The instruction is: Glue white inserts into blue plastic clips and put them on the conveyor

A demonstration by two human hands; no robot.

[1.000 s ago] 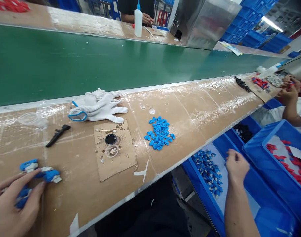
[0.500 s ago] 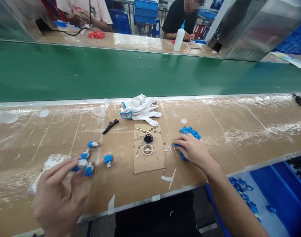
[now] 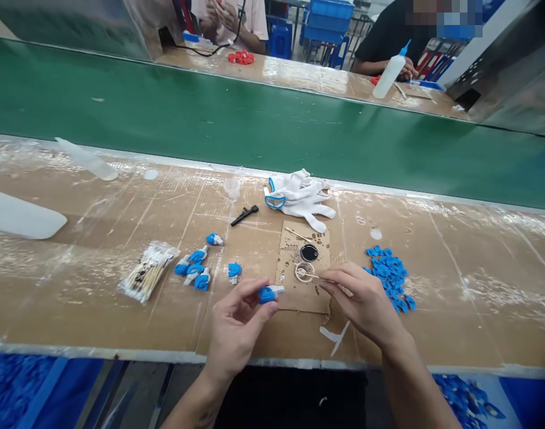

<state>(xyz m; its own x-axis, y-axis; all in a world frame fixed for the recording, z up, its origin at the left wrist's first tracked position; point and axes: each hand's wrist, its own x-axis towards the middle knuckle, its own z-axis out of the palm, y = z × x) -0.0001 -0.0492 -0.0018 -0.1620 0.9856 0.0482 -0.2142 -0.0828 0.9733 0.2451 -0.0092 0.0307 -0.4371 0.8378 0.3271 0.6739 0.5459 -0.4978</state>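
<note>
My left hand point(image 3: 237, 325) pinches a small blue and white plastic part point(image 3: 270, 293) just above the table's near edge. My right hand point(image 3: 364, 302) pinches a thin wooden stick point(image 3: 314, 275) whose tip rests in a small clear dish point(image 3: 304, 271) on a piece of cardboard point(image 3: 304, 271). A black-filled dish point(image 3: 308, 252) sits behind the clear one. Several more blue and white parts point(image 3: 196, 269) lie to the left of my left hand. A heap of small blue pieces point(image 3: 389, 276) lies to the right of my right hand.
White gloves point(image 3: 300, 196) and a black plastic piece point(image 3: 245, 214) lie behind the cardboard. A bag of cotton swabs point(image 3: 148, 271) lies at the left. A green conveyor belt point(image 3: 254, 122) runs behind the table. Other people work across it beside a white squeeze bottle point(image 3: 389, 74).
My view swung left. My left hand left the parts on the table and lifted one. My right hand came off the blue heap and took the stick at the clear dish.
</note>
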